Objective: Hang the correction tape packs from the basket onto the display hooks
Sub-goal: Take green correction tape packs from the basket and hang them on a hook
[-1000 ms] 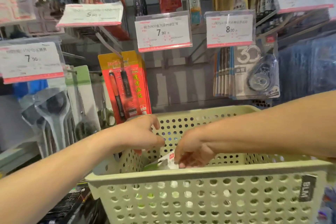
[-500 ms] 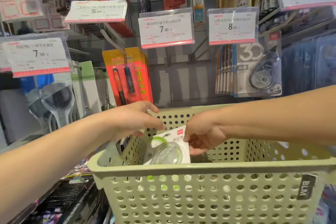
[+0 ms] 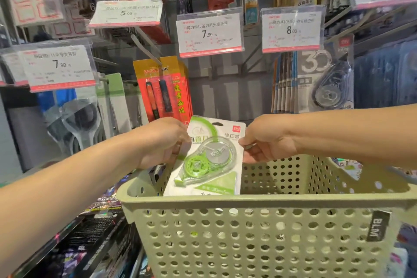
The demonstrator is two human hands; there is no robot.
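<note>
Green plastic shows through the clear blister of the one pack (image 3: 208,158) in the head view, the only view given. It stands nearly upright, tilted a little, its lower part still below the near rim of the basket (image 3: 259,201) and its top, with the hang hole, above the far rim. The left hand (image 3: 161,142) pinches the pack's left edge between thumb and fingers; the right hand (image 3: 267,140) pinches its right edge the same way. Both arms reach in over the basket's left half.

The step in hand looks like the lift-out: a pack is taken from the basket and not yet brought to a hook. The next move would call for raising it clear of the rim, squaring it, and threading the hang hole onto a free hook. The bare space under the 7.90 tag (image 3: 209,32) seems the likely place, though the hook itself cannot be made out there.

Counts: one pack held, two hands on it, one basket. Whether more packs lie in the basket cannot be told, as its wall hides the floor. On the display, a row of grey packs (image 3: 316,81) hangs under the 8.00 tag (image 3: 292,28), too tightly stacked to count; an orange pen card (image 3: 162,90) hangs left of centre.
</note>
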